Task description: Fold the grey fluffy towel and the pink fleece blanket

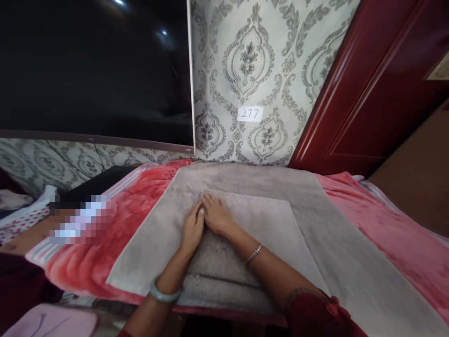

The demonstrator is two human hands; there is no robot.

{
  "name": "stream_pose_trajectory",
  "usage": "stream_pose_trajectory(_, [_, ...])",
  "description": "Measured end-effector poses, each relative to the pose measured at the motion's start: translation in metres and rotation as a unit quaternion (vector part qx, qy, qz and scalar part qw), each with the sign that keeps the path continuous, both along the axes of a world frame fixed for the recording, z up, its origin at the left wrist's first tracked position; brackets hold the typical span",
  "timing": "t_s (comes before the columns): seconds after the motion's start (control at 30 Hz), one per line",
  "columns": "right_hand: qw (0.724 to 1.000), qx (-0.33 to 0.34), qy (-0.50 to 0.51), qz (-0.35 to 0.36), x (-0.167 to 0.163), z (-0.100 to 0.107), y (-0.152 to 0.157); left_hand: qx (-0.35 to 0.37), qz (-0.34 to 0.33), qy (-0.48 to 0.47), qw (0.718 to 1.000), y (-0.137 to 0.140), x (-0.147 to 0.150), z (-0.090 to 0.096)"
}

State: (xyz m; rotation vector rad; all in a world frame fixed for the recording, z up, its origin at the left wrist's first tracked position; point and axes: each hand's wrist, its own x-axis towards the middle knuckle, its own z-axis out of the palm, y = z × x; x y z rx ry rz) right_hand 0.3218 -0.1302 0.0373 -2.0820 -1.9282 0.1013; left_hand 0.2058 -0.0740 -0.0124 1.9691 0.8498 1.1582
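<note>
A light grey plush cloth (266, 215) lies folded into a smaller four-sided shape on top of a wider grey plush cloth (147, 243). I cannot tell whether the two are one piece. My left hand (193, 228) rests on the left edge of the folded part, its fingers stretched out and pointing away from me. Beside it, my right hand (216, 215) lies flat near the far left corner, fingers extended. The hands nearly touch at the fingertips and thumbs. Fabric under both palms is partly hidden.
Beneath the grey cloth spreads a red and pink plush blanket (379, 210). A large black television (94, 70) stands behind on the left. Patterned wallpaper carries a white label (250, 113) reading 277. A dark red door frame (336, 93) rises at right; a pink stool top (52, 320) sits front left.
</note>
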Motion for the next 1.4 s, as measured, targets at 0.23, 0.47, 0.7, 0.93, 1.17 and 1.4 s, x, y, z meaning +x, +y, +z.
stream_pose_trajectory(0.23, [0.999,-0.032,-0.027,-0.032,0.031,-0.012,0.012,0.053,0.027,0.099,0.993,-0.003,0.002,-0.006])
stream_pose_trajectory(0.47, [0.982,-0.06,-0.059,-0.17,0.088,-0.009,-0.015,0.076,0.034,0.112,0.99,-0.002,0.001,-0.008])
stream_pose_trajectory(0.7, [0.954,-0.076,-0.069,-0.282,0.148,-0.016,-0.078,0.05,0.026,0.094,0.994,0.0,0.001,-0.005])
stream_pose_trajectory(0.93, [0.935,-0.047,-0.001,-0.351,0.191,-0.042,-0.156,-0.045,0.001,0.011,0.999,0.01,-0.002,-0.001])
stream_pose_trajectory(1.17, [0.961,0.034,-0.043,-0.273,0.109,-0.008,-0.141,-0.101,-0.034,0.046,0.993,0.012,-0.024,0.01])
stream_pose_trajectory(1.4, [1.0,0.025,-0.001,-0.005,-0.057,-0.002,-0.073,0.016,0.003,0.148,0.989,-0.014,-0.058,-0.003])
